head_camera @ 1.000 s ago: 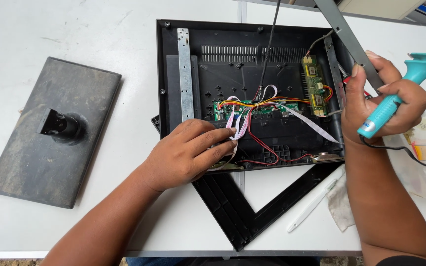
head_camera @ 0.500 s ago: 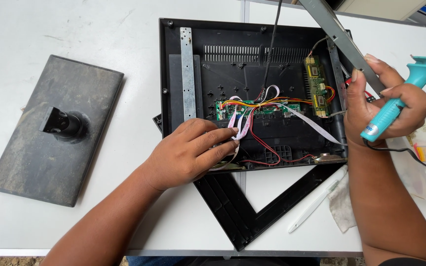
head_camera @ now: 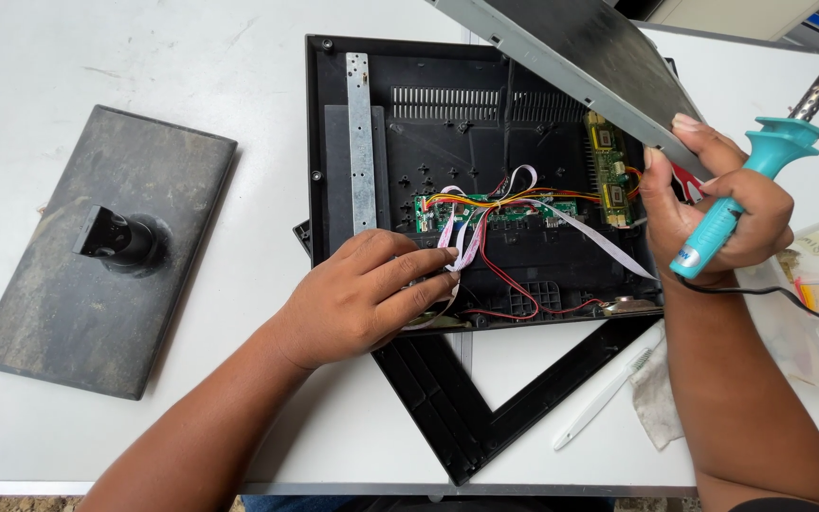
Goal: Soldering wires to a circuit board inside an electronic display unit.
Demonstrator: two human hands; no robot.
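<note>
Monitor shell (head_camera: 400, 123) stays pinned under left hand (head_camera: 362, 299), fingers together on the ribbon wires (head_camera: 462, 237), while right hand (head_camera: 713, 213), clamped around the teal soldering iron (head_camera: 732, 204), probably props the metal panel (head_camera: 580, 57) clear.

One black monitor casing (head_camera: 400, 133), one stand base (head_camera: 97, 256), two circuit boards (head_camera: 485, 210), one soldering iron (head_camera: 741, 190).

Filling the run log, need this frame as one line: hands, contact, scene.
left hand: on wires in open monitor shell | right hand: grips teal soldering iron, lifts metal panel | stand base: left
</note>
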